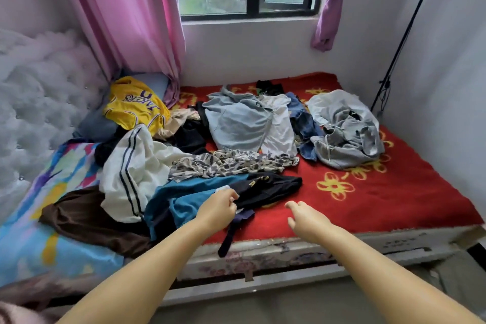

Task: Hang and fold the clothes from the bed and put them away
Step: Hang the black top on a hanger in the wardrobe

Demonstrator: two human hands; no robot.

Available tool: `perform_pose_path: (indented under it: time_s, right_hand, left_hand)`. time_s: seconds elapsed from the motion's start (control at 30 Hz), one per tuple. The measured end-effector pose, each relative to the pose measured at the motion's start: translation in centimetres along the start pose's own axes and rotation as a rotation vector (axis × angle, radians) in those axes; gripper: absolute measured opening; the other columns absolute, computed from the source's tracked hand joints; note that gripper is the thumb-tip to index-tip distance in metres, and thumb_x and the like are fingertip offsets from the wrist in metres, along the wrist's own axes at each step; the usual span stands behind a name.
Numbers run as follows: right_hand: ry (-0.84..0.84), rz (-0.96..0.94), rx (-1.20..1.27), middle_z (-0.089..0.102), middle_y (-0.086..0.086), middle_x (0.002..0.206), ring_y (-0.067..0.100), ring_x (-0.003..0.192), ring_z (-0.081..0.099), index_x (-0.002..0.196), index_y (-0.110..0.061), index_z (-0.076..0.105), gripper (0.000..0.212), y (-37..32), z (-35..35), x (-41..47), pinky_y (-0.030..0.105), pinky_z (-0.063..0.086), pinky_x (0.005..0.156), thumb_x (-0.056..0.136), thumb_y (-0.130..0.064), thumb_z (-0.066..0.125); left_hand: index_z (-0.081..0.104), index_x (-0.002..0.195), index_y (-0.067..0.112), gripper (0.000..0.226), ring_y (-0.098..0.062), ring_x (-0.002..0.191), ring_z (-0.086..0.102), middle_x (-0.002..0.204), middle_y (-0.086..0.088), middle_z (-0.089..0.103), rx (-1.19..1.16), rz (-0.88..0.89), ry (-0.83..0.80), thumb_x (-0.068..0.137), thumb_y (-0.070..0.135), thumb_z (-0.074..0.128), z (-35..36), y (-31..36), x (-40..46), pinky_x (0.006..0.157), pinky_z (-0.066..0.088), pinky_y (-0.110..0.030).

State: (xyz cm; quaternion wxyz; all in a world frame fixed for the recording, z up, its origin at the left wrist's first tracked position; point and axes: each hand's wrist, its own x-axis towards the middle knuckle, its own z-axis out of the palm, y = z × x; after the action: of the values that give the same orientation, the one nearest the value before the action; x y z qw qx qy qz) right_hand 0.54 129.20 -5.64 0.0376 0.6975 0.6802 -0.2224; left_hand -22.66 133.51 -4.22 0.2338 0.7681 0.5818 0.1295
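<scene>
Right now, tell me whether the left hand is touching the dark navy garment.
Touching. The head view shows the left hand with fingers curled on the dark navy garment.

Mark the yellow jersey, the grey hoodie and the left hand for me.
yellow jersey (134,105), head view, on its lettering.
grey hoodie (347,134), head view, crumpled middle.
left hand (218,209), head view, back of hand.

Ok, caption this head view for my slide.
Left hand pinches the dark navy garment at the red floral blanket's edge; right hand hovers open.
</scene>
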Motion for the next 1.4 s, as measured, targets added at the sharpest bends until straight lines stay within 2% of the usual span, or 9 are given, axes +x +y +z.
perform_pose_path:
  time_s: [0.1, 0.27, 0.43, 0.63, 0.97, 1.1, 1.17, 1.27, 1.4]
  right_hand:
    - [-0.021, 0.016, -0.002, 0.045, 0.01, 0.134, 0.031, 0.114, 0.053, 0.143, -0.018, 0.033, 0.045, 1.8, -1.1, 2.9, 0.038, 0.046, 0.087, 0.099, -0.028, 0.037]
    - [-0.039, 0.004, -0.009, 0.043, 0.01, 0.136, 0.031, 0.112, 0.055, 0.145, -0.018, 0.031, 0.046, 5.4, -3.5, 8.8, 0.037, 0.046, 0.084, 0.1, -0.027, 0.036]
    - [-0.032, -0.038, -0.026, 0.046, 0.01, 0.132, 0.032, 0.115, 0.054, 0.141, -0.018, 0.035, 0.044, 10.3, -6.4, 15.6, 0.037, 0.045, 0.087, 0.098, -0.029, 0.038]
    - [-0.124, -0.034, -0.057, 0.047, 0.011, 0.133, 0.033, 0.117, 0.053, 0.14, -0.017, 0.036, 0.044, 17.0, -8.6, 22.6, 0.038, 0.044, 0.092, 0.098, -0.029, 0.039]
    - [-0.346, -0.01, 0.017, 0.047, 0.011, 0.131, 0.031, 0.117, 0.054, 0.141, -0.017, 0.036, 0.044, 19.4, -1.5, 32.5, 0.036, 0.044, 0.092, 0.098, -0.028, 0.038]
    - [-0.336, 0.101, 0.089, 0.043, 0.01, 0.13, 0.031, 0.119, 0.051, 0.141, -0.017, 0.035, 0.044, 19.7, 2.4, 36.2, 0.036, 0.043, 0.093, 0.099, -0.027, 0.039]
    - [-0.282, 0.215, 0.181, 0.04, 0.011, 0.134, 0.031, 0.123, 0.047, 0.143, -0.016, 0.031, 0.047, 19.7, 4.7, 38.8, 0.037, 0.041, 0.096, 0.099, -0.027, 0.041]
    - [-0.175, 0.438, 0.422, 0.036, 0.017, 0.141, 0.034, 0.128, 0.042, 0.148, -0.011, 0.023, 0.058, 19.5, 7.0, 41.7, 0.039, 0.038, 0.101, 0.098, -0.025, 0.049]
    - [-0.126, 0.71, 0.8, 0.035, 0.021, 0.148, 0.032, 0.135, 0.036, 0.15, -0.005, 0.018, 0.074, 19.9, 10.2, 43.9, 0.038, 0.03, 0.111, 0.093, -0.027, 0.06]
  left_hand:
    - [0.059, 0.12, 0.017, 0.032, -0.021, 0.104, 0.052, 0.114, -0.004, 0.058, 0.027, 0.0, -0.058, 0.094, 0.015, 0.04, 1.1, 0.6, 4.2, 0.076, 0.039, -0.029]
    - [0.06, 0.116, 0.023, 0.031, -0.021, 0.105, 0.056, 0.117, 0.001, 0.06, 0.052, -0.031, -0.069, 0.092, 0.018, 0.042, 3.0, 2.0, 10.6, 0.092, 0.045, -0.038]
    - [0.061, 0.113, 0.018, 0.028, -0.022, 0.093, 0.06, 0.109, -0.004, 0.063, 0.007, -0.078, -0.075, 0.092, 0.015, 0.043, 5.0, 3.9, 18.5, 0.07, 0.04, -0.028]
    - [0.062, 0.112, 0.018, 0.028, -0.019, 0.106, 0.056, 0.116, -0.003, 0.061, -0.018, -0.165, -0.094, 0.091, 0.015, 0.044, 8.8, 6.3, 26.3, 0.086, 0.044, -0.029]
    - [0.059, 0.12, 0.021, 0.034, -0.021, 0.112, 0.055, 0.122, -0.001, 0.057, 0.041, -0.363, -0.298, 0.091, 0.015, 0.041, 15.8, 0.3, 32.5, 0.091, 0.045, -0.032]
    - [0.049, 0.13, 0.021, 0.038, -0.023, 0.113, 0.05, 0.121, -0.002, 0.05, 0.097, -0.337, -0.348, 0.093, 0.016, 0.041, 19.3, -2.6, 35.5, 0.09, 0.046, -0.04]
    - [0.04, 0.138, 0.02, 0.045, -0.023, 0.122, 0.043, 0.133, -0.002, 0.043, 0.171, -0.268, -0.347, 0.094, 0.018, 0.043, 21.7, -4.5, 37.5, 0.096, 0.043, -0.039]
    - [0.023, 0.15, 0.017, 0.062, -0.024, 0.137, 0.03, 0.151, -0.005, 0.028, 0.274, -0.17, -0.385, 0.094, 0.024, 0.049, 24.2, -7.0, 39.5, 0.11, 0.03, -0.035]
    - [0.016, 0.151, 0.016, 0.072, -0.023, 0.134, 0.033, 0.147, -0.004, 0.033, 0.344, -0.142, -0.518, 0.093, 0.034, 0.054, 26.9, -9.9, 39.9, 0.111, 0.028, -0.036]
